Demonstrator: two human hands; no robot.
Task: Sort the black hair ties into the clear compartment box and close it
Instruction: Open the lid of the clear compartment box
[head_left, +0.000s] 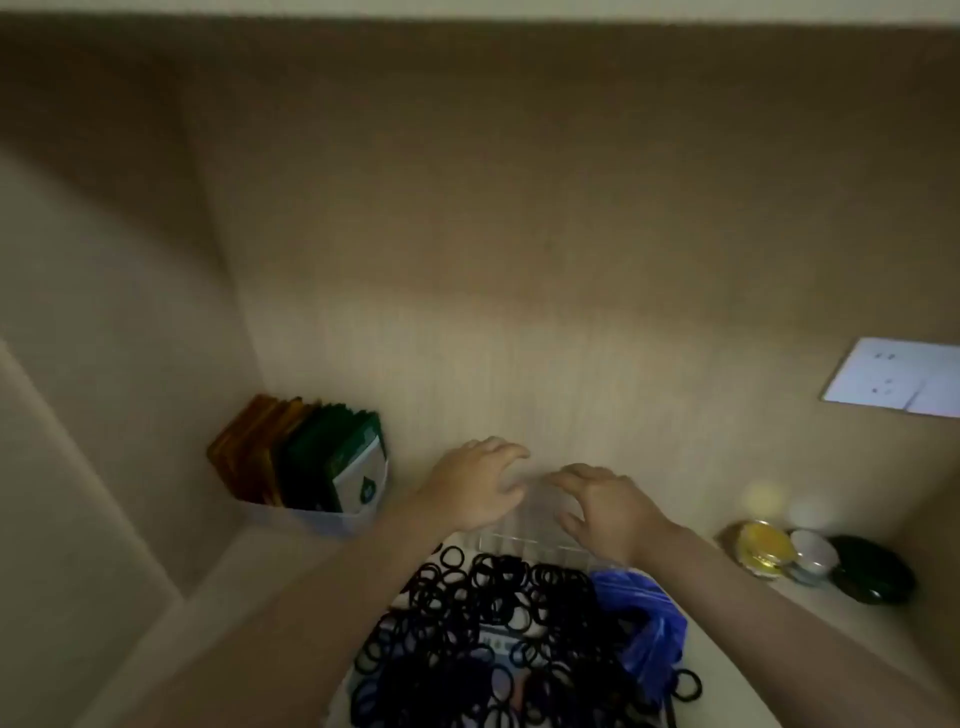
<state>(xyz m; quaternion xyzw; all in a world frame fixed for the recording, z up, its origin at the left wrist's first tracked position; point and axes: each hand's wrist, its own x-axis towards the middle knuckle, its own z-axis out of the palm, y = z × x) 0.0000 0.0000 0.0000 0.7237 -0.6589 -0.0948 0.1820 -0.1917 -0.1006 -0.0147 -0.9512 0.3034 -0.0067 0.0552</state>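
Over the clear compartment box, both hands are positioned side by side. Left hand covers the box's left end; right hand covers its right end. Fingers of both hands are bent and spread above the box; blur prevents confirming whether they grip it or only rest on it. Lid position cannot be determined. Directly on the near side of the box lies a loose heap of black hair ties, with a blue plastic bag at the heap's right. Left of the box stands a bin of orange and green packets. Right of the box sit a yellow jar, a small white cup and a dark green container.
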